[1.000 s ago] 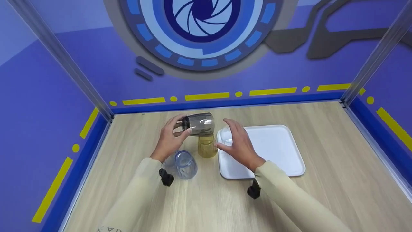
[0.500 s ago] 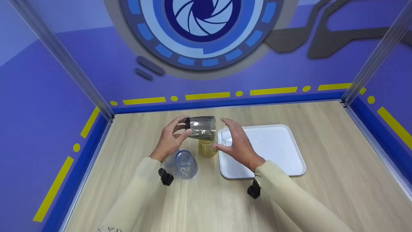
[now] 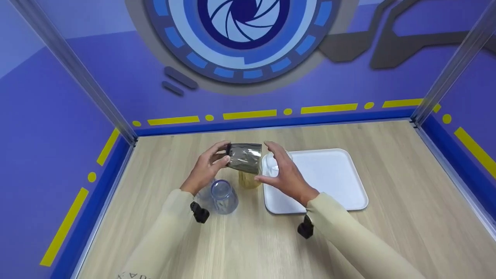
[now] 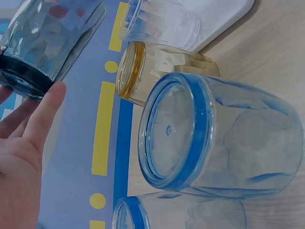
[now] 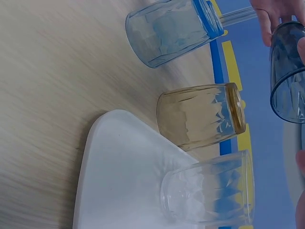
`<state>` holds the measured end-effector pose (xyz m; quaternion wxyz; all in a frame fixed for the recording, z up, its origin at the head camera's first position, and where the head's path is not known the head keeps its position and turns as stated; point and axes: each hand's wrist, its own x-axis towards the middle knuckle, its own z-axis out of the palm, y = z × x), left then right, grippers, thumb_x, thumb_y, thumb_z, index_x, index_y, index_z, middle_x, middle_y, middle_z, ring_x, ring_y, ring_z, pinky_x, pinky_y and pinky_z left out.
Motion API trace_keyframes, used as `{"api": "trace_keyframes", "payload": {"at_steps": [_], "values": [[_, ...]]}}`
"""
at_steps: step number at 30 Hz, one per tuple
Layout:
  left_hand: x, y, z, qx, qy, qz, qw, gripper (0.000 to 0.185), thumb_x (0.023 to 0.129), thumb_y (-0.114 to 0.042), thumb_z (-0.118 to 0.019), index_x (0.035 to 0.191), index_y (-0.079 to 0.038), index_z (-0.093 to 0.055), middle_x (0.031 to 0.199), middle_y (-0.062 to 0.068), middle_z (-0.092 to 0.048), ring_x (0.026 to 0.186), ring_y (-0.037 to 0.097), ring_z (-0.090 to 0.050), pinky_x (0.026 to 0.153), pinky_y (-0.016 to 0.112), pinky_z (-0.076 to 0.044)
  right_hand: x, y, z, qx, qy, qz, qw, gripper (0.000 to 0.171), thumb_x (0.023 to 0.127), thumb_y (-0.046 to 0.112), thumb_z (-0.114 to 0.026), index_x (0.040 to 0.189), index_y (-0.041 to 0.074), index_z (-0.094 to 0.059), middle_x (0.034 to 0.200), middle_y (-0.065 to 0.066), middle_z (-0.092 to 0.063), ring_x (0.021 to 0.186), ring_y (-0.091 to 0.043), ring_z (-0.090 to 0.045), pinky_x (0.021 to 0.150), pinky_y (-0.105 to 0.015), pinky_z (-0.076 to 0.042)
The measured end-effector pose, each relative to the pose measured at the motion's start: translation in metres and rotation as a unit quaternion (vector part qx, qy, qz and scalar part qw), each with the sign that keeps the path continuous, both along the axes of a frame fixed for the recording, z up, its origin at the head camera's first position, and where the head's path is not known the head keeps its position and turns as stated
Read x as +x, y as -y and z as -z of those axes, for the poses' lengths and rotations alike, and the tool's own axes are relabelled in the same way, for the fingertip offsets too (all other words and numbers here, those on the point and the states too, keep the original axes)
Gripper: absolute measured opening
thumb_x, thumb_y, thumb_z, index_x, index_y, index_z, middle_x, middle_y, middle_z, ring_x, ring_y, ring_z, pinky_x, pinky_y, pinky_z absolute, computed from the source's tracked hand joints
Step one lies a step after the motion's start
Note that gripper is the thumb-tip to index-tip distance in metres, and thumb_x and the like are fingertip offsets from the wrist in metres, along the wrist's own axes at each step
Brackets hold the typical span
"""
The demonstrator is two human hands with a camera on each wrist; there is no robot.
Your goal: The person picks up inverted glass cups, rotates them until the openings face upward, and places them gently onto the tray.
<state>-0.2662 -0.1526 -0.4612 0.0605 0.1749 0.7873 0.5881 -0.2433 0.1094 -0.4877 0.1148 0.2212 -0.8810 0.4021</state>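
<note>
the left hand (image 3: 203, 170) holds a dark cup (image 3: 245, 157) tipped on its side in the air, fingers and thumb pinched round its dark base end, its mouth turned toward the tray (image 3: 329, 186). the cup hangs just above the amber cup (image 3: 248, 180), which stands on the table (image 3: 387, 232) right beside the tray's left edge. the right hand (image 3: 285, 174) is spread wide beside the dark cup's mouth, fingers loosely bent, gripping nothing; whether a fingertip touches the rim i cannot tell. behind that hand a clear cup (image 5: 209, 193) stands upside down on the tray's near-left corner, close to the amber one.

further left of the tray, by the left wrist, a blue cup (image 3: 223, 197) stands upside down on the table, and the left wrist view shows a second blue cup (image 4: 181, 212) just behind it. in that view the left thumb (image 4: 45, 114) lies against the dark cup's black base. the right wrist view shows the dark cup's (image 5: 288, 71) rim between fingertips at the frame edge.
</note>
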Motion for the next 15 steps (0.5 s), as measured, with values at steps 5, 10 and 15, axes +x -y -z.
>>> {"api": "trace_keyframes", "payload": {"at_steps": [5, 10, 15], "values": [[0.008, -0.003, -0.013, 0.009, 0.017, 0.015, 0.9997, 0.048, 0.100, -0.019, -0.052, 0.147, -0.012, -0.040, 0.145, 0.016, -0.045, 0.130, 0.030, -0.052, 0.097, 0.038, -0.053, 0.000, 0.000, 0.001, -0.011, 0.002, -0.014, 1.000, 0.096, 0.075, 0.049, -0.077, 0.152, 0.023, -0.026, 0.153, 0.001, -0.033, 0.134, -0.021, -0.045, 0.108, -0.040, -0.044], [0.000, -0.001, 0.002, 0.025, 0.007, 0.025, 0.9993, 0.049, 0.101, -0.027, -0.051, 0.147, -0.014, -0.039, 0.143, 0.013, -0.048, 0.125, 0.029, -0.056, 0.094, 0.038, -0.055, 0.001, 0.001, 0.002, -0.028, -0.002, -0.026, 0.999, 0.095, 0.076, 0.048, -0.077, 0.152, 0.023, -0.026, 0.153, 0.004, -0.033, 0.132, -0.021, -0.046, 0.105, -0.042, -0.047], [0.000, -0.003, 0.001, 0.034, 0.018, 0.025, 0.9990, 0.047, 0.102, -0.023, -0.049, 0.147, -0.011, -0.039, 0.142, 0.014, -0.048, 0.124, 0.029, -0.057, 0.094, 0.038, -0.055, 0.001, 0.001, 0.002, -0.041, -0.005, -0.036, 0.998, 0.095, 0.076, 0.045, -0.078, 0.153, 0.024, -0.024, 0.153, 0.007, -0.032, 0.129, -0.019, -0.050, 0.104, -0.043, -0.048]]}}
